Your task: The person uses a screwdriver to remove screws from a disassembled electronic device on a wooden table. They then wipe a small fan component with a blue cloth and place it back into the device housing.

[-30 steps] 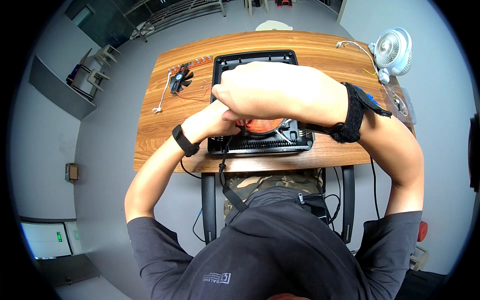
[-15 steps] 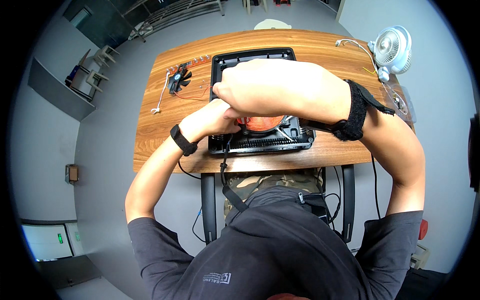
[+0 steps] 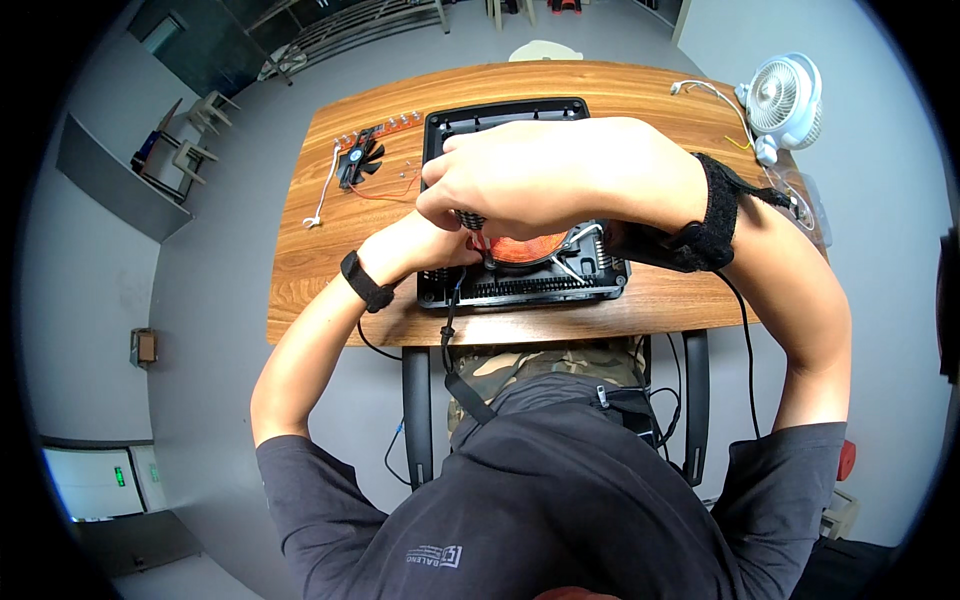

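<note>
An opened black appliance housing [image 3: 435, 120] lies on the table, with a round copper-coloured wire coil [image 3: 530, 250] inside it. My right hand [image 3: 520, 172] arches over the housing, its fingers wrapped round the dark ridged handle of a screwdriver [image 3: 468, 220]. The tool points down toward the coil's left edge; its tip cannot be made out. Beneath it, my left hand [image 3: 428, 242] reaches in over the housing's left side. Its fingers are bent together beside the coil, close to the screwdriver, and what they hold is hidden.
A small black fan [image 3: 358, 162] with red wires lies at the left of the wooden table [image 3: 330, 270], beside an orange strip [image 3: 400, 122] and a white cable [image 3: 328, 190]. A white desk fan [image 3: 785, 100] stands at the right edge. A black cable [image 3: 748, 340] hangs at the right.
My right hand has turned and its fingers have shifted, so the screwdriver handle now shows below them. The left hand stays in nearly the same place.
</note>
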The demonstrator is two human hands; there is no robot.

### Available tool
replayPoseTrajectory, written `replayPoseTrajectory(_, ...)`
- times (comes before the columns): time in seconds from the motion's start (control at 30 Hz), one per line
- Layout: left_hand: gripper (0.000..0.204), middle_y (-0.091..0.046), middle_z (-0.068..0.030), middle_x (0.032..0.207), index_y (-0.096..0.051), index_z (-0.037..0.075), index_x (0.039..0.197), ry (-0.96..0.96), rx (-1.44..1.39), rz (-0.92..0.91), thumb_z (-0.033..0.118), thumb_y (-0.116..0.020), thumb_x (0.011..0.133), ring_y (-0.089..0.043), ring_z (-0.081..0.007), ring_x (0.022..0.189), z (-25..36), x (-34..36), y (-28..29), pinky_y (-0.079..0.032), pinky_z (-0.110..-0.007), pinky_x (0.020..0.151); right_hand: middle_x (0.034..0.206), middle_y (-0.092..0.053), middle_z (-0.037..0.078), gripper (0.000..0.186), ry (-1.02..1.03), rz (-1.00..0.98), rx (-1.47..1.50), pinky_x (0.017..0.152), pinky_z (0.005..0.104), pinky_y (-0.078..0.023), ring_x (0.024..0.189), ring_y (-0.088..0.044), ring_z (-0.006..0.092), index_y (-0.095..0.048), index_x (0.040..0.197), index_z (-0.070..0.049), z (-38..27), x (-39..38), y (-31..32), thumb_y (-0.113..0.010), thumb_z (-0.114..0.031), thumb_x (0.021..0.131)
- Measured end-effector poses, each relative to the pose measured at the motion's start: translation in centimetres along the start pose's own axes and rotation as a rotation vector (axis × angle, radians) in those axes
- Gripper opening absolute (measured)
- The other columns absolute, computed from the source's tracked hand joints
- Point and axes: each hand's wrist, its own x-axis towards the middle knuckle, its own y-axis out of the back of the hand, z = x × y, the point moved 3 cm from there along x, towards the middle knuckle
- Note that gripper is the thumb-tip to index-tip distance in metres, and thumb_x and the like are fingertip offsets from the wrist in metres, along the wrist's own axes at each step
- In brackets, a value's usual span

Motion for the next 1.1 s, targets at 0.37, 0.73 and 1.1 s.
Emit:
replayPoseTrajectory(0.37, 0.044, -0.072, -0.0156, 0.103, -0.067, 0.003, 0.116, 0.005, -0.120, -0.109, 0.012, -0.084, 0.076, -0.068, -0.0346, 0.100, 0.6, -0.2, 1.0, -0.057, -0.043, 0.090, 0.091, -0.074, 0.016, 0.023, -0.085, 0.084, -0.019, 0.077, 0.0427, -0.058, 0.088, -0.073, 0.0322, -0.072, 0.104, -0.003, 0.0, 0.4, -0.9, -0.069, -0.017, 0.086)
replayPoseTrajectory(0.73, 0.040, -0.070, -0.0188, 0.114, -0.067, 0.002, 0.116, 0.118, -0.155, -0.179, 0.009, -0.079, 0.079, -0.066, -0.0342, 0.109, 0.4, 0.6, 0.5, -0.054, -0.042, 0.096, 0.108, -0.063, 0.015, 0.027, -0.184, 0.017, -0.050, 0.080, 0.0443, -0.057, 0.098, -0.068, 0.0344, -0.065, 0.102, -0.001, -0.2, 0.6, -0.6, -0.067, -0.028, 0.097)
replayPoseTrajectory(1.1, 0.032, -0.071, -0.0152, 0.109, -0.072, 0.004, 0.108, 0.094, -0.310, -0.139, 0.020, -0.084, 0.083, -0.067, -0.0289, 0.106, 0.0, -0.6, 0.9, -0.055, -0.039, 0.094, 0.103, -0.061, 0.014, 0.012, 0.083, -0.025, 0.195, 0.086, 0.0414, -0.053, 0.098, -0.062, 0.0319, -0.064, 0.094, -0.002, 0.4, 0.7, -0.4, -0.069, -0.010, 0.087)
